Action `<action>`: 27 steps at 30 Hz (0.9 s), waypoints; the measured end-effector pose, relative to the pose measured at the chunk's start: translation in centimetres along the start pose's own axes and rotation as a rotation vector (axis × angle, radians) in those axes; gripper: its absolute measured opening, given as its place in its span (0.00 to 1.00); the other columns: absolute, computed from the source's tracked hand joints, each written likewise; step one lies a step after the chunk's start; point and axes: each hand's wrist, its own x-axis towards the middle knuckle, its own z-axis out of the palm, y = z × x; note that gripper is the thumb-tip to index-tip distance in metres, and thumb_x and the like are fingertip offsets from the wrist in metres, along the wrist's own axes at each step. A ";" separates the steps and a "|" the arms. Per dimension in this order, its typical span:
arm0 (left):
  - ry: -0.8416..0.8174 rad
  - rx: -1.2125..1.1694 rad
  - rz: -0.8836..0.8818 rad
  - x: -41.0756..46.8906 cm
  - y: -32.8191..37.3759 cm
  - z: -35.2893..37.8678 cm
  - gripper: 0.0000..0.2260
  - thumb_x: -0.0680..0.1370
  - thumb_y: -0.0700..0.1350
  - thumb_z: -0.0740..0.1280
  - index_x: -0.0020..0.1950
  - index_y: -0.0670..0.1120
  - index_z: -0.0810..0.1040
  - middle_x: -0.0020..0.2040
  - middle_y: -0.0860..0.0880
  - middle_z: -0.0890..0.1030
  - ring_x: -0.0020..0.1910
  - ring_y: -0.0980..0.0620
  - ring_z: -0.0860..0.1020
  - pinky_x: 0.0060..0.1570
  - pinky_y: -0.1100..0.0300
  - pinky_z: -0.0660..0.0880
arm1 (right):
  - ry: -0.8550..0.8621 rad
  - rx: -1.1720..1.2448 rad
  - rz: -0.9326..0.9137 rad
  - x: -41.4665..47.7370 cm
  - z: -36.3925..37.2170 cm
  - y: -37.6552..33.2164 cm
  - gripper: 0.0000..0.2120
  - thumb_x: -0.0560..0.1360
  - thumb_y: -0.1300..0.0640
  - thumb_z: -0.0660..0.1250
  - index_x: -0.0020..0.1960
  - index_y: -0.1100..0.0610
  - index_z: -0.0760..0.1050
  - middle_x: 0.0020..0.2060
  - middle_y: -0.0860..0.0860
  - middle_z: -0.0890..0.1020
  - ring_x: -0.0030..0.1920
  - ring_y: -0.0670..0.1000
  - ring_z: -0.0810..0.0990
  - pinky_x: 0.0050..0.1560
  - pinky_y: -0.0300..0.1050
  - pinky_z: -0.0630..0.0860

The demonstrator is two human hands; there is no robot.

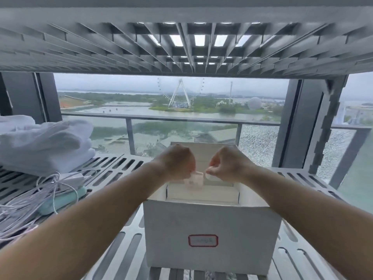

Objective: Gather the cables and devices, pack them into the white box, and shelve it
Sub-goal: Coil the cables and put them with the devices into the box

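The white box (212,229), with a red-framed label on its front, stands open on the slatted shelf (125,168). Both my hands hover over its open top. My left hand (177,160) has its fingers curled and pinches a small pale, blurred piece (194,178). My right hand (230,162) pinches a small white bit (211,175) right beside it. What these pieces are is too blurred to tell. On the shelf to the left lies a tangle of white cables (30,203) with a white charger (72,178) on a teal device (60,201).
Folded white towels (44,144) lie at the back left of the shelf. Another slatted shelf (181,47) hangs close overhead. Behind the rack is a window with a balcony railing. A dark upright post (327,126) stands at the right.
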 end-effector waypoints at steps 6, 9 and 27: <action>-0.242 -0.064 0.025 -0.2 0.0 0.0 0.13 0.65 0.53 0.76 0.48 0.52 0.83 0.43 0.57 0.84 0.39 0.61 0.77 0.43 0.66 0.73 | -0.254 -0.059 0.036 -0.7 0.4 -0.1 0.08 0.65 0.51 0.74 0.39 0.55 0.82 0.30 0.49 0.81 0.28 0.46 0.79 0.27 0.34 0.72; -0.278 -0.147 0.005 -0.3 0.0 -0.2 0.16 0.64 0.55 0.77 0.49 0.53 0.82 0.44 0.57 0.84 0.42 0.61 0.80 0.47 0.64 0.75 | -0.382 -0.070 0.026 -1.1 0.4 -0.4 0.14 0.63 0.46 0.75 0.41 0.55 0.82 0.31 0.46 0.80 0.18 0.39 0.74 0.19 0.29 0.67; 0.251 -0.168 -0.226 -9.0 -1.5 -4.6 0.09 0.72 0.53 0.70 0.51 0.54 0.80 0.51 0.56 0.81 0.45 0.56 0.79 0.47 0.64 0.71 | 0.079 0.094 -0.299 -2.2 -2.1 -4.0 0.12 0.68 0.50 0.72 0.49 0.55 0.81 0.48 0.50 0.84 0.48 0.48 0.80 0.52 0.39 0.73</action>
